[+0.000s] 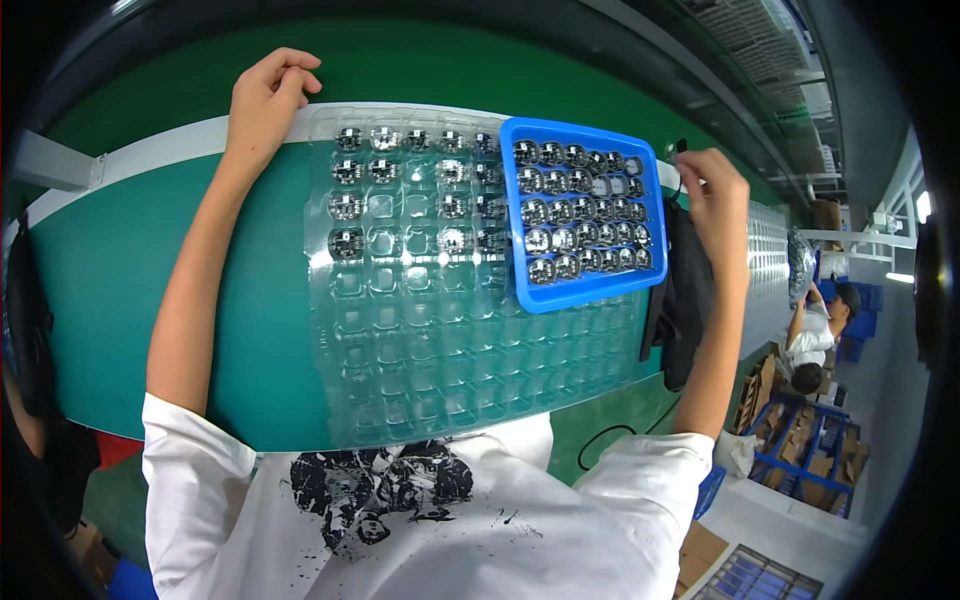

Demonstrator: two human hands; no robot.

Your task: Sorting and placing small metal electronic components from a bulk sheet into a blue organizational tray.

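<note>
My left hand (270, 98) rests beyond the white rail at the far left, fingers loosely bent and slightly apart, with nothing visible in them. My right hand (716, 190) is raised just right of the blue tray (590, 296), its thumb and fingers pinched at a small dark piece (682, 147) too small to name. Rows of round electronic boards (562, 209) fill the blue tray. It lies on the right part of a clear blister tray (420, 340), whose far pockets hold several more round boards (346, 206); its near pockets hold none.
A green belt (430, 65) runs beyond the white rail (165, 140). A dark bag-like thing (688, 310) hangs by the right table edge. Farther right, other people (815, 335) work beside blue racks with cardboard boxes (805, 450). A metal bracket (65, 165) stands at the far left.
</note>
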